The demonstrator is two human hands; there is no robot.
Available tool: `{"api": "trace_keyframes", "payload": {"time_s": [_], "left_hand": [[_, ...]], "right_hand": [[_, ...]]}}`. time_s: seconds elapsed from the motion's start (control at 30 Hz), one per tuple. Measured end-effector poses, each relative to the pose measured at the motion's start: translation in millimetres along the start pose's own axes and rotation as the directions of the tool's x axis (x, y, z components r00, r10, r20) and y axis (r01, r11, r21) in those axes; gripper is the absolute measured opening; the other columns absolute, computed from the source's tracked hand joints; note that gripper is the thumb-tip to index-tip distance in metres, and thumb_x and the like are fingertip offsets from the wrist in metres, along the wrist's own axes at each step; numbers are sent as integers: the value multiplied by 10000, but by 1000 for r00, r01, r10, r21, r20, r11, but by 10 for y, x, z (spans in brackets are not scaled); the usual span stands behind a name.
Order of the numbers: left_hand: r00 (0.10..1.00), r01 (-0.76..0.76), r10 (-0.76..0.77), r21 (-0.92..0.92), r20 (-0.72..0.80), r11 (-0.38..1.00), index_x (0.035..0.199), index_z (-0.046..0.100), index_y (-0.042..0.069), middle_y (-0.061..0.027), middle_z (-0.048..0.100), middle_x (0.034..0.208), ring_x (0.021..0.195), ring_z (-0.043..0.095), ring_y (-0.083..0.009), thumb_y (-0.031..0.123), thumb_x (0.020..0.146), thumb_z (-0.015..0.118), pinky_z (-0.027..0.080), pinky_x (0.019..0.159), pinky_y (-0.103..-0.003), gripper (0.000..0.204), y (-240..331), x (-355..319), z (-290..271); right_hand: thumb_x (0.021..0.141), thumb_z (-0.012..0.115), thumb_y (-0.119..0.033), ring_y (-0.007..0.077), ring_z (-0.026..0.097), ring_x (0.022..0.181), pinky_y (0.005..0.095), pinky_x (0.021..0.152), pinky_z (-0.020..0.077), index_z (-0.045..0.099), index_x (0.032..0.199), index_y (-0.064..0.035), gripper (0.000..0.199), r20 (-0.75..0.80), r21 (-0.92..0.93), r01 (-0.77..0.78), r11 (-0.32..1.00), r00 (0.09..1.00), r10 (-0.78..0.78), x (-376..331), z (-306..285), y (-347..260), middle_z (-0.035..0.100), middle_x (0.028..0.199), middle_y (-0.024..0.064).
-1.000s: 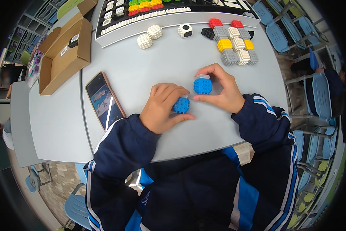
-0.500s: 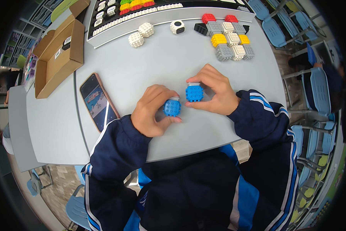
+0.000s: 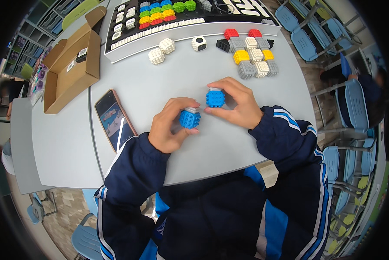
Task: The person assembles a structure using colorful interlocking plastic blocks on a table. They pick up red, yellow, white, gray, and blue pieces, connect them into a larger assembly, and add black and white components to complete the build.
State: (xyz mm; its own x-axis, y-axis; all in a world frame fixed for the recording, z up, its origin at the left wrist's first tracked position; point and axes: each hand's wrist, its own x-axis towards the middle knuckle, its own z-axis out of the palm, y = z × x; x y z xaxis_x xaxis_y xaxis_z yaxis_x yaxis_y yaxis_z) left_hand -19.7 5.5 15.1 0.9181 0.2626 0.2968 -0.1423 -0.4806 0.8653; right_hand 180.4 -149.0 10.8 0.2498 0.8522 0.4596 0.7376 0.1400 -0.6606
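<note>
Between the thumb and fingers of my left hand [image 3: 170, 123] is a studded blue block [image 3: 189, 118] with a light grey piece on its far side. My right hand [image 3: 237, 102] pinches a second blue block [image 3: 215, 98], which also has a pale grey piece along its far edge. The two blocks are held apart, the right one a little farther from me. Beyond my right hand lies a joined figure of grey, white, red, yellow and black blocks [image 3: 255, 55]. To the left of my left hand rests a phone [image 3: 112, 118] with a lit picture on its screen.
Two joined white blocks [image 3: 156, 56] and a white block with black spots [image 3: 199, 43] lie before a long tray [image 3: 177, 35] of coloured blocks. An opened cardboard box [image 3: 73, 71] stands on the table's [image 3: 177, 82] left. Chairs [image 3: 305, 45] are at the right.
The left blue block has been turned, so more of its side shows. My head view has shifted slightly, showing more of the tray. Both hands keep their hold.
</note>
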Motion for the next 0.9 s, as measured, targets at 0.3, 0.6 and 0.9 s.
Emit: {"api": "trace_keyframes", "payload": {"time_s": [0.3, 0.6, 0.9], "left_hand": [[996, 55, -60, -82, -65, 995, 1134, 599, 35, -121, 668, 1200, 1099, 647, -276, -90, 662, 842, 523, 915, -343, 545, 45, -48, 64], [982, 175, -171, 47, -75, 983, 1251, 572, 8, -191, 629, 1304, 1270, 585, -304, 105, 771, 875, 447, 1081, -425, 575, -17, -52, 49], [997, 81, -76, 282, -27, 956, 1267, 583, 15, -174, 627, 1298, 1398, 472, -408, 181, 740, 897, 399, 1123, -476, 635, -12, -31, -7]], "right_hand": [[770, 872, -140, 247, 647, 975, 329, 830, 532, 599, 1383, -65, 676, 65, 2, -35, 999, 997, 35, 177, -59, -93, 624, 1165, 129], [789, 849, -144, 256, 661, 994, 325, 842, 569, 634, 1347, -90, 601, 164, 43, 104, 994, 980, -110, 382, 105, 294, 630, 1198, 108], [770, 841, -90, 292, 615, 1165, 370, 974, 545, 637, 1357, -106, 622, 191, 118, 119, 986, 972, -140, 375, 123, 327, 621, 1266, 112]]}}
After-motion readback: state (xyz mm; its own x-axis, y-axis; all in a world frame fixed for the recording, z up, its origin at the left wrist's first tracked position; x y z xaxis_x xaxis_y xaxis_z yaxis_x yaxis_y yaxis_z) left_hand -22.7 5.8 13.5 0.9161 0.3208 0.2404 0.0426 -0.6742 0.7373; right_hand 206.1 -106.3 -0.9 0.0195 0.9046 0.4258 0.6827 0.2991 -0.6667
